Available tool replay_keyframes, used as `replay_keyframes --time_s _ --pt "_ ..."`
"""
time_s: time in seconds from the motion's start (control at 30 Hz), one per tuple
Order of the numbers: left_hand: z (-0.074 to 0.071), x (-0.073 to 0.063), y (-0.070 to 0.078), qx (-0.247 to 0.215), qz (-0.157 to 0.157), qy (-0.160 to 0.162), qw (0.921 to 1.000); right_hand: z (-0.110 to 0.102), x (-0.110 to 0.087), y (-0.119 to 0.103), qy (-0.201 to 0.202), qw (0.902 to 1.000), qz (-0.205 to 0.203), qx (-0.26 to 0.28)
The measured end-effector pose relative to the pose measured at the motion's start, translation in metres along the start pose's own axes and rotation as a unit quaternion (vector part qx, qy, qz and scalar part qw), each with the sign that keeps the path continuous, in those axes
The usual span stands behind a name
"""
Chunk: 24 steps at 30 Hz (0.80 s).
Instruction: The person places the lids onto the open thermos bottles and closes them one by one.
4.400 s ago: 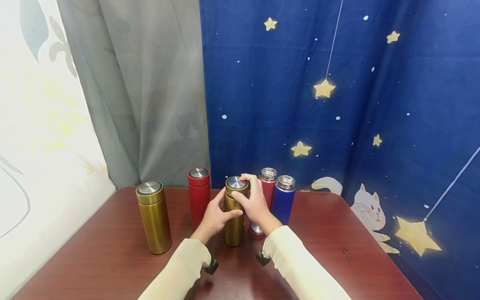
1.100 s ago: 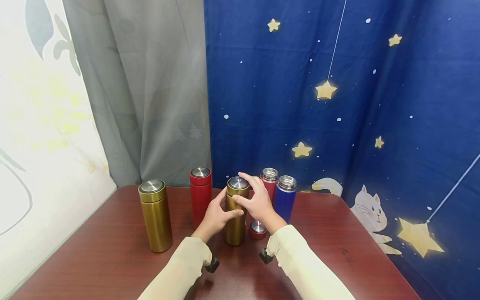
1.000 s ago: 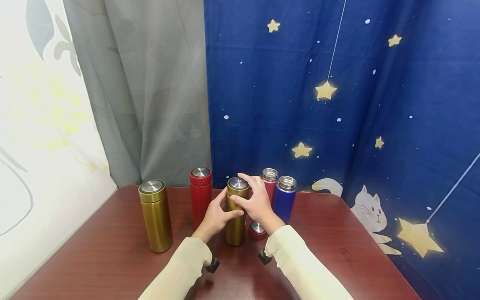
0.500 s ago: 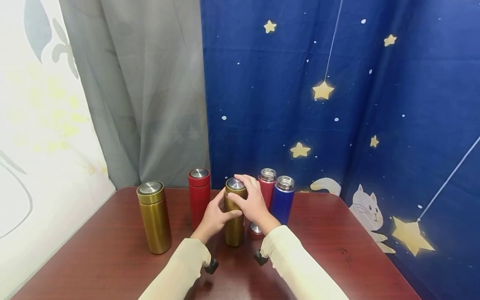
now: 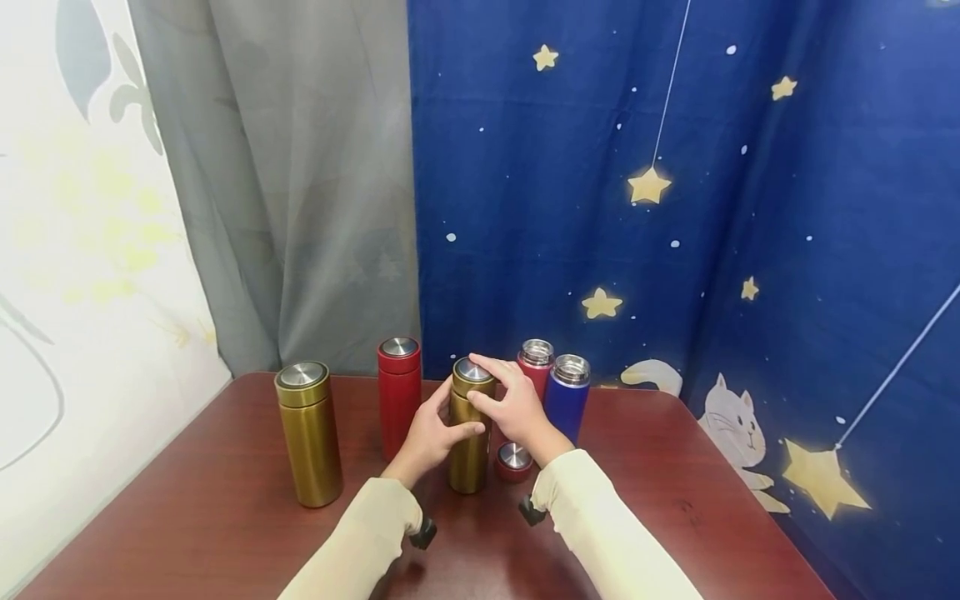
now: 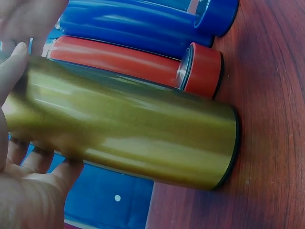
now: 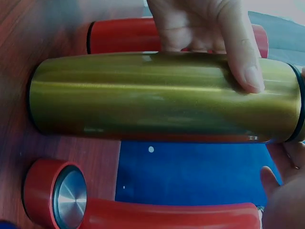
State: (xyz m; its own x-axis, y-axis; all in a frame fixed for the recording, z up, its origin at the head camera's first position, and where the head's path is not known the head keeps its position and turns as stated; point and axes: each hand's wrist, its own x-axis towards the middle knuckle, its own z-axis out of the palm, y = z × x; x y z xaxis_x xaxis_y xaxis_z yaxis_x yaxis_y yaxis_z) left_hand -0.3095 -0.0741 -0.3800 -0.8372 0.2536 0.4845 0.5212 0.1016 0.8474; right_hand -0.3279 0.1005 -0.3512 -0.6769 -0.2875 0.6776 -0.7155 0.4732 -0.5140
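An upright gold thermos (image 5: 468, 458) stands on the table, its silver-topped lid (image 5: 473, 370) sitting on its neck. My left hand (image 5: 430, 439) grips the body, thumb (image 7: 250, 76) across the near side and fingers (image 6: 40, 160) round the other. Up at the lid, my right hand (image 5: 517, 410) pinches it, with fingers over the top edge and the thumb at the near side just by the lid's lower seam. Right behind this hand are a red thermos (image 7: 176, 214) and a blue thermos (image 5: 566, 412), both uncapped with steel necks showing.
A red lid (image 5: 513, 463) lies by the gold thermos's base; a blue lid (image 6: 220, 16) lies by the blue thermos. Another capped red thermos (image 5: 399, 404) stands behind my left hand, and a second capped gold thermos (image 5: 311, 454) at left. Curtains (image 5: 525, 208) hang behind the table (image 5: 187, 508).
My right hand's fingers and thumb shift back and forth a little around the lid. The left hand keeps its hold, and the gold thermos stays where it stood.
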Motion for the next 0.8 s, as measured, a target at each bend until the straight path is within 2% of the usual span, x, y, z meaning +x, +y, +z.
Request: replay_keyframes --time_s 0.2,0.33,0.47,0.63,0.8 --pt "0.001 0.000 -0.002 -0.006 -0.001 0.003 1.0000 0.004 -0.002 0.002 0.043 0.9950 -0.046 -0.077" --pt "0.002 0.000 -0.003 -0.007 -0.002 0.002 1.0000 0.009 -0.002 0.001 0.086 0.9880 -0.057 -0.115" --pt "0.001 -0.001 -0.001 -0.002 -0.001 0.000 1.0000 0.018 -0.003 -0.004 0.131 0.9799 -0.039 -0.145" --pt "0.003 -0.001 -0.003 0.003 0.016 0.007 0.9999 0.030 -0.004 -0.009 0.182 0.9675 -0.020 -0.174" --pt "0.004 -0.001 -0.003 0.004 0.030 0.015 0.9994 0.038 -0.002 -0.012 0.199 0.9608 0.011 -0.193"
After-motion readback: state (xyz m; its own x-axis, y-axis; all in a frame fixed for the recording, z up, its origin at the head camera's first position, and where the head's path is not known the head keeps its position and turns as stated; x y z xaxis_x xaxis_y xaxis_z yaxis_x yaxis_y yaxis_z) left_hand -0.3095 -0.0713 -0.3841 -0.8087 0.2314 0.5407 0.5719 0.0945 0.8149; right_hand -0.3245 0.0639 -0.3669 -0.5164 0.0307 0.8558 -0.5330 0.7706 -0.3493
